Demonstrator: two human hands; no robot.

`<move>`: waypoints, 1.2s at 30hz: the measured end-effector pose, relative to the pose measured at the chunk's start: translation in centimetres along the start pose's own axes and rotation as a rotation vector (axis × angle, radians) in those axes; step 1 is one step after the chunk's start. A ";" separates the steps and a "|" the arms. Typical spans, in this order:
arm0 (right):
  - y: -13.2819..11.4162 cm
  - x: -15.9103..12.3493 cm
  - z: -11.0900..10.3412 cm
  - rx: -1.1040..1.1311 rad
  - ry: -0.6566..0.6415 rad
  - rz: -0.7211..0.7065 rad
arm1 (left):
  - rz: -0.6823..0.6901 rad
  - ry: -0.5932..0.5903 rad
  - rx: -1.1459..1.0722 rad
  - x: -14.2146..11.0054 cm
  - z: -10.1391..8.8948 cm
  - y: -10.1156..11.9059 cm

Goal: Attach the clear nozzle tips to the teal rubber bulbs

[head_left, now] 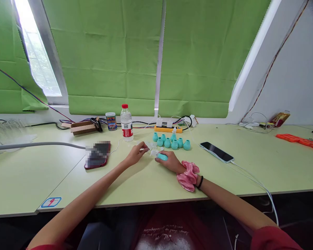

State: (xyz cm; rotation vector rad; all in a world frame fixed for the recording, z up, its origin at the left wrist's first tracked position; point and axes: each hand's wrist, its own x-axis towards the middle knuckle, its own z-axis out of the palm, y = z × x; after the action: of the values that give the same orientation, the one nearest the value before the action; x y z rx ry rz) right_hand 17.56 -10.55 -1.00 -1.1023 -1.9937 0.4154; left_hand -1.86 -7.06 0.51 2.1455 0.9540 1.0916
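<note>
My right hand [171,162] is closed round a small turquoise bulb-shaped bottle [162,157], tilted to the left, with a clear-white piece at its left end. Just to the left, my left hand [137,153] has its fingertips pinched together beside a loose pile of small translucent plastic pieces [151,145]. What the pinch holds, if anything, is too small to make out. Behind my right hand stand several more turquoise bulb-shaped bottles [174,144] with open necks. One at the back carries a whitish tip [174,130].
A red-capped water bottle [127,123], a can [111,121] and a cardboard box [83,127] stand at the back. Behind the bulbs lies a yellow power strip [168,129]. Phones lie left [97,155] and right [217,151], the right one cabled. Orange plastic parts [299,141] lie far right.
</note>
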 end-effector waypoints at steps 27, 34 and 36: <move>-0.4 -0.4 0.1 -0.125 -0.006 -0.072 | -0.321 -0.352 -0.689 -0.1 -0.5 0.1; -0.3 -0.7 0.1 -0.218 0.000 -0.105 | -0.355 -0.386 -0.686 -0.2 -0.5 -0.3; -0.3 -0.8 0.2 -0.254 0.007 -0.112 | -0.361 -0.390 -0.684 -0.2 -0.5 -0.3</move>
State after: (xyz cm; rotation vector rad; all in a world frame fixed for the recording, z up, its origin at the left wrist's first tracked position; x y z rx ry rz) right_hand 17.41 -11.35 -1.32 -1.1350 -2.1320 0.1000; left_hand -2.48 -6.98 0.45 1.4715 0.6253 0.6529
